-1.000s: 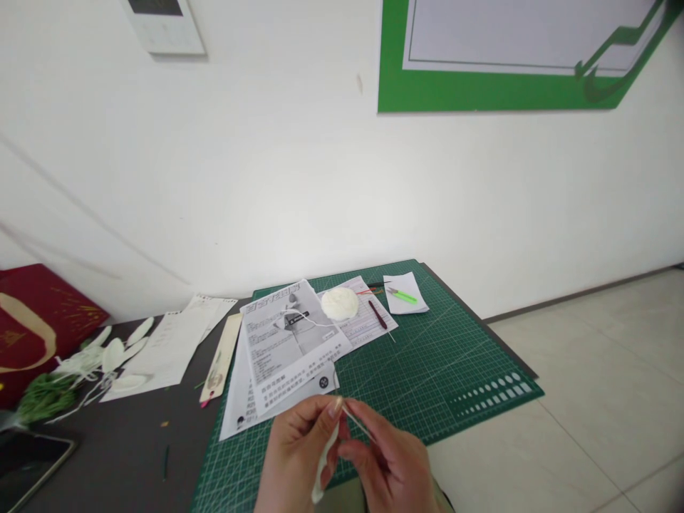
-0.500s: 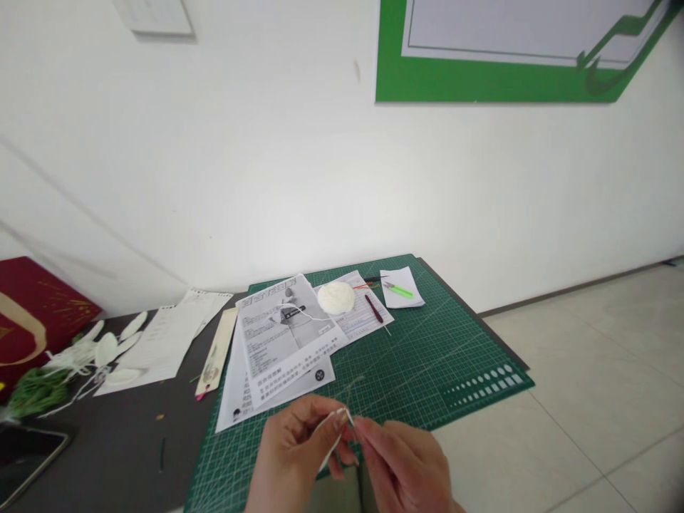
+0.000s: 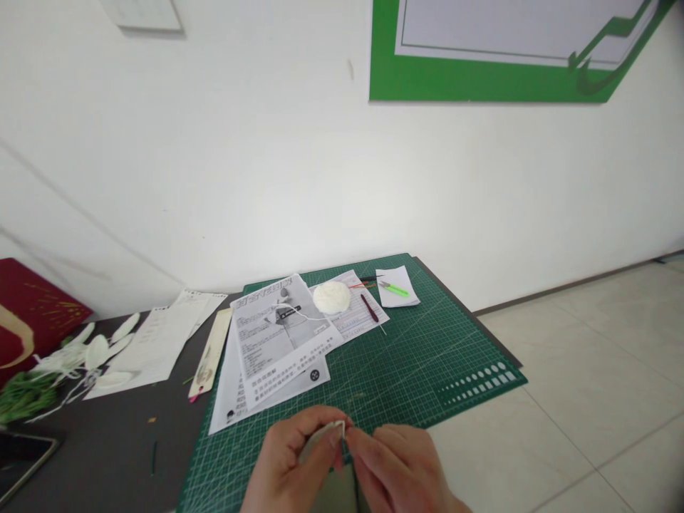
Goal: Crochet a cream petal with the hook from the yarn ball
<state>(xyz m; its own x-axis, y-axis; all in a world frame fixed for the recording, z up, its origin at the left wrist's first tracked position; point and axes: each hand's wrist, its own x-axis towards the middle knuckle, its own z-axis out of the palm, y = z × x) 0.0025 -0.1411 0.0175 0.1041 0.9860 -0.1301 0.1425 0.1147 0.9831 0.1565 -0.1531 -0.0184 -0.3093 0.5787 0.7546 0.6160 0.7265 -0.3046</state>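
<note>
Both my hands are low at the front edge of the green cutting mat (image 3: 427, 356). My left hand (image 3: 291, 463) pinches a small white petal-shaped piece (image 3: 327, 431) between thumb and forefinger. My right hand (image 3: 400, 467) meets it fingertip to fingertip and pinches the same piece at its top end, where a thin wire seems to join it. The lower part of the piece is hidden by my fingers.
Printed instruction sheets (image 3: 278, 335) lie on the mat, with a ball of white thread (image 3: 331, 296), a dark red tool (image 3: 370, 308) and green snips (image 3: 394, 288) on a white slip. Left: white petals (image 3: 96, 353), green strands (image 3: 24, 395), a red bag (image 3: 32, 313), a phone (image 3: 21, 463).
My hands have sunk lower in the view and drawn closer together. The white piece, held out long a second ago, is now mostly tucked between my fingertips.
</note>
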